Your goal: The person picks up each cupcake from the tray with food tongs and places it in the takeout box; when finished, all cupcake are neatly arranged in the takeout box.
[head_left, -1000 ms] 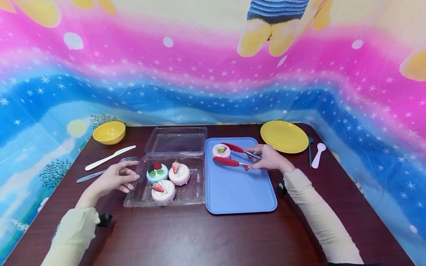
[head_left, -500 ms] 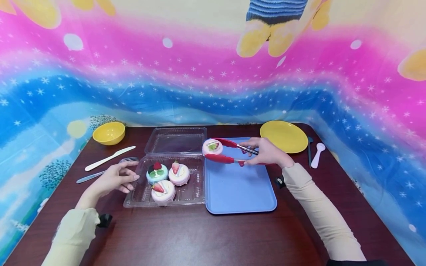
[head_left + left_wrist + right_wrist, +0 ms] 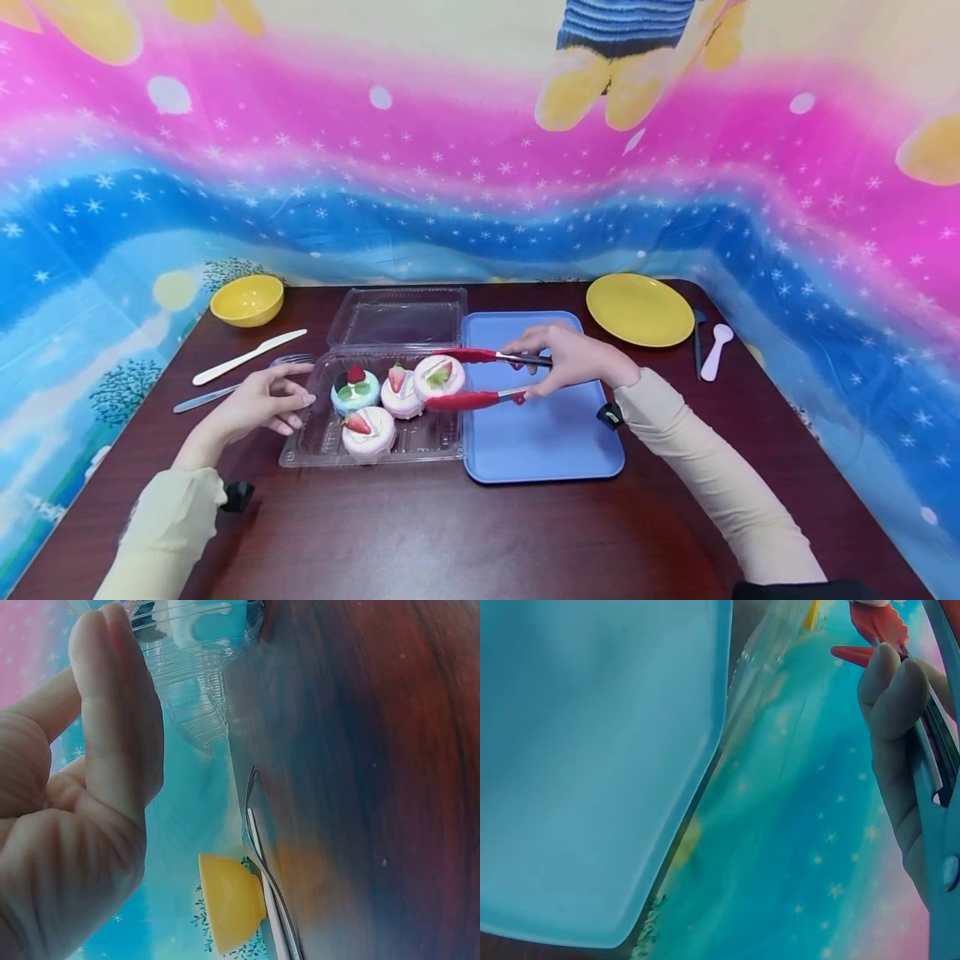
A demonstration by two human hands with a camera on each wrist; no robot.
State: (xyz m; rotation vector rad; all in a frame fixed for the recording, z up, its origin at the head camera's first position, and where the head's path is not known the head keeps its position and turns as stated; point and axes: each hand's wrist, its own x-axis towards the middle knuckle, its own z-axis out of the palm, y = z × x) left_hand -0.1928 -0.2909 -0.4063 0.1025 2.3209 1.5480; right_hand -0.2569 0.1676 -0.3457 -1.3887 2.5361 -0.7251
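My right hand (image 3: 573, 362) grips a pair of red-tipped tongs (image 3: 468, 400) by its metal arms. Between the tong tips sits a small pink cake (image 3: 439, 377) with a green and red topping, over the right part of a clear plastic box (image 3: 315, 450). Inside the box are a blue cake (image 3: 354, 392) with a raspberry and two pink strawberry cakes, one (image 3: 369, 431) in front and one (image 3: 400, 390) behind. At the box's left rim my left hand (image 3: 258, 404) has loosely bent fingers and holds nothing; whether it touches the rim, I cannot tell.
A blue tray (image 3: 543, 442) adjoins the box on the right. Behind it lies a yellow plate (image 3: 640, 308), with a white spoon (image 3: 717, 350) and a dark utensil (image 3: 698, 342) beside it. A yellow bowl (image 3: 247, 300), white knife (image 3: 247, 357) and metal fork (image 3: 202, 400) are left.
My right hand has carried the pink cake in the tongs leftward and nearer, from over the blue tray to over the clear box. The left hand has stayed in place.
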